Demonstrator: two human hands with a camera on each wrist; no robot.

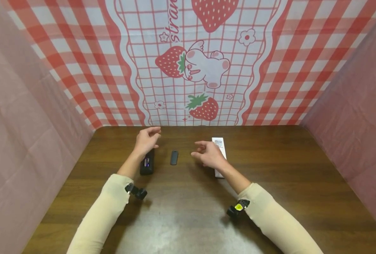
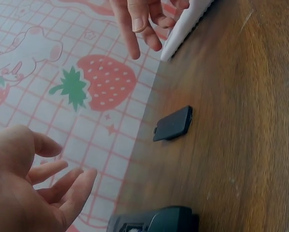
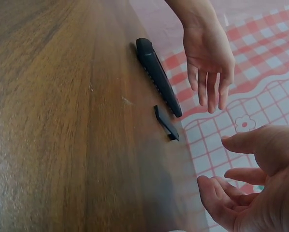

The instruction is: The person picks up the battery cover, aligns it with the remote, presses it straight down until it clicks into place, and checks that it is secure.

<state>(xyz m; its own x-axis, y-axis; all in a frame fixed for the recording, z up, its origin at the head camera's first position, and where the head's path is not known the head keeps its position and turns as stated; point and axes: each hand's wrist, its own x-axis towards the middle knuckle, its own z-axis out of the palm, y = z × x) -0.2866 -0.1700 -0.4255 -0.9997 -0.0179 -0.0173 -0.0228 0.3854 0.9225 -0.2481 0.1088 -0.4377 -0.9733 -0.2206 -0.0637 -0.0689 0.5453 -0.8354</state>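
Note:
A black remote control (image 1: 147, 165) lies on the table with its battery compartment exposed and a battery showing inside. Its upper part is hidden in the head view by my left hand (image 1: 146, 141), which hovers over it with loosely bent fingers. Between the hands lies a small dark battery cover (image 1: 174, 157), detached from the remote. My right hand (image 1: 209, 155) is held above the table, fingers relaxed and apart, partly covering a white remote control (image 1: 220, 146) with a printed label. In both wrist views the left hand (image 2: 43, 179) and right hand (image 3: 260, 179) hold nothing.
The brown wooden table (image 1: 181, 211) extends toward the viewer. A red-and-white strawberry cloth (image 1: 203, 70) hangs behind it, with pink cloth walls (image 1: 32, 116) at both sides. Small wrist cameras (image 1: 140, 193) stick out from both sleeves.

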